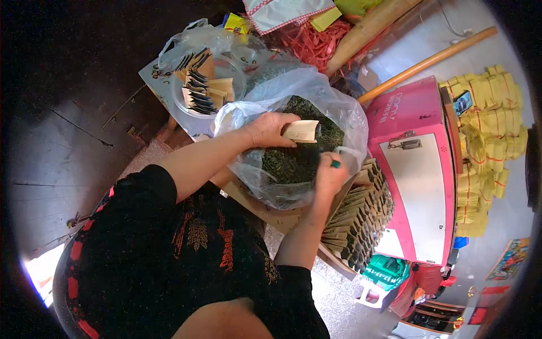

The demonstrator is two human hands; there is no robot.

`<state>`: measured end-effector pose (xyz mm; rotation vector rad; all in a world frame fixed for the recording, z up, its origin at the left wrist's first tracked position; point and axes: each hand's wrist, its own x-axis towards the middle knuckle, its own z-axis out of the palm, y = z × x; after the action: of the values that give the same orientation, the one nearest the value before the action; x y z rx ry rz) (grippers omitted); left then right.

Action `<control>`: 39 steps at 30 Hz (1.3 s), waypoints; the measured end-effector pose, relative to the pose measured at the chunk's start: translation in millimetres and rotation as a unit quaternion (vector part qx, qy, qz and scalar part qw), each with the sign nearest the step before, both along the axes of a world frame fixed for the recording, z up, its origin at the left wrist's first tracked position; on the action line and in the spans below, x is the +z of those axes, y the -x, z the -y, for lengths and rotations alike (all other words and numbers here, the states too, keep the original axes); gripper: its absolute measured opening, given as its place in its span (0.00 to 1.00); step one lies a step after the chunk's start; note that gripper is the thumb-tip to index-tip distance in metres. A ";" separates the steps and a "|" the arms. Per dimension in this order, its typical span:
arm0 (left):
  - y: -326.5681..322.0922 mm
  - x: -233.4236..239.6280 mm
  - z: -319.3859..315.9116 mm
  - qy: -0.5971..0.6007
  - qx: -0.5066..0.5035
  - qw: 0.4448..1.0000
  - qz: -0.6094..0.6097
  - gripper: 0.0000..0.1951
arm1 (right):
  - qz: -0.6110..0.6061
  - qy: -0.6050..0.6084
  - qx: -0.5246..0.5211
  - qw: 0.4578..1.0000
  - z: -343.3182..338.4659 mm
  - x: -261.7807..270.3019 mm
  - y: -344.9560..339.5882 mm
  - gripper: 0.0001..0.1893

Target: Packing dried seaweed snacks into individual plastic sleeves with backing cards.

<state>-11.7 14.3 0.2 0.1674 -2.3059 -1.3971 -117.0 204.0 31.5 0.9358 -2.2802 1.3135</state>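
My left hand (275, 129) holds a small tan paper packet (301, 131) above a clear plastic bag (292, 195) of dark green dried leaves (283, 163). At the bag's right side, my right hand (332, 171) is closed on a thin tool with a green end (335, 163); motion blur hides what kind of tool it is. Dark-edged paper packets (201, 91) stand in a round clear plastic tub (180, 104) at the upper left. Rows of similar packets (360, 212) fill a tray at the right, near my right forearm.
A pink and white cabinet (413, 169) stands at the right, with stacked yellow paper bundles (487, 140) and a phone (463, 103) beyond it. A wooden pole (427, 63) slants at the upper right. Red plastic strips (315, 44) lie behind the bag. A green package (387, 271) is lower right.
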 end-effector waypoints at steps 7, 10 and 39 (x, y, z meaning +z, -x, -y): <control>0.9 -1.7 0.1 -0.002 0.001 1.000 -0.003 0.28 | 0.372 0.119 -0.006 0.921 16.3 -14.0 -12.8 0.09; -0.3 0.4 1.3 -0.009 -0.005 1.000 0.007 0.28 | 0.386 0.230 -0.017 0.893 4.8 2.8 -15.0 0.08; -2.3 5.1 0.3 -0.012 -0.001 1.000 0.015 0.28 | -0.015 0.051 0.018 0.998 -14.8 41.1 -31.4 0.10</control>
<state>-9.5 14.0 5.4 0.1948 -2.3143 -1.4323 -85.7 218.9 72.5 0.9594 -2.1610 1.4070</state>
